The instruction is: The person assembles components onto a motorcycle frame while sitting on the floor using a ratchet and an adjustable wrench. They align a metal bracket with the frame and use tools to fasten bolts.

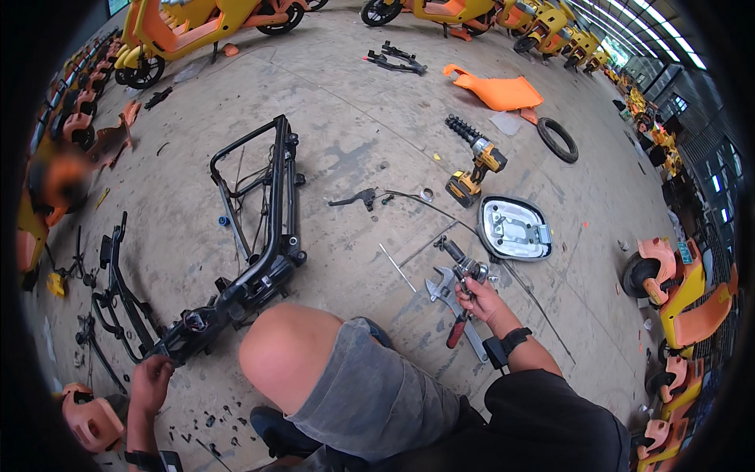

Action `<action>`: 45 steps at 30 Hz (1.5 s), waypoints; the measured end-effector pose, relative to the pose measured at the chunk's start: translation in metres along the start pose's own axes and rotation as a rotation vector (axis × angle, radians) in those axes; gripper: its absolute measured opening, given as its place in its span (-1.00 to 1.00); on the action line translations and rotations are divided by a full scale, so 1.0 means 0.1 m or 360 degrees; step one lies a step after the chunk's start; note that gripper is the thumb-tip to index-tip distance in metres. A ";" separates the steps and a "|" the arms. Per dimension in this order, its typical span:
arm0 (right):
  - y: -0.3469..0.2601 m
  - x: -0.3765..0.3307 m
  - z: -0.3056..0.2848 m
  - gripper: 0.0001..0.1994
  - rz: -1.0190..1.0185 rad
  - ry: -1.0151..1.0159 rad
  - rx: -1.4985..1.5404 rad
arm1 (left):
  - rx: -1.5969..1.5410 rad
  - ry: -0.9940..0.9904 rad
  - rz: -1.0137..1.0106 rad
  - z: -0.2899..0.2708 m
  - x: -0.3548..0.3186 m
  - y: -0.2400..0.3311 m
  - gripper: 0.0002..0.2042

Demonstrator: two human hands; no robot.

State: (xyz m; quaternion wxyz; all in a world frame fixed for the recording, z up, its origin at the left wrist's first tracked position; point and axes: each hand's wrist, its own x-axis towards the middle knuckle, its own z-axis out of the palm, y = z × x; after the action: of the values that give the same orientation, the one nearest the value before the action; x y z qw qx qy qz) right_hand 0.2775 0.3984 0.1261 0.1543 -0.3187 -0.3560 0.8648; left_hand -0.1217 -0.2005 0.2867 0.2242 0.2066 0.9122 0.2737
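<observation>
Curling the left hand (151, 384) at the near end of a black tubular frame (244, 294), contact hard to tell; beyond a bent knee (285, 354), clasping a silvery metal tool (473, 270) in the right hand (483, 299). Farther, on scuffed concrete (346, 102): cordless power tool (489, 156), smooth curved orange panel (499, 91), then yellow scooters (206, 30).

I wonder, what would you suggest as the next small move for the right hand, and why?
Perhaps lift the red-handled tool clear of the adjustable wrench and bring it toward the black frame: the right hand appears to hold it beside the wrench, while the left hand is at the frame's near end.
</observation>
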 end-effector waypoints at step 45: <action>0.54 1.36 -0.98 -0.61 0.0323 0.1952 -0.1793 | 0.0329 -0.0110 -0.0063 0.12 -0.12 -0.07 -0.83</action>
State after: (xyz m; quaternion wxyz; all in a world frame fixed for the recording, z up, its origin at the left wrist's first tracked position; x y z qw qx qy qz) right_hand 0.2382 0.4780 -0.0259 0.0598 -0.7924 -0.5573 0.2407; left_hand -0.1080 -0.2070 0.2770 0.2385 0.2198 0.9312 0.1665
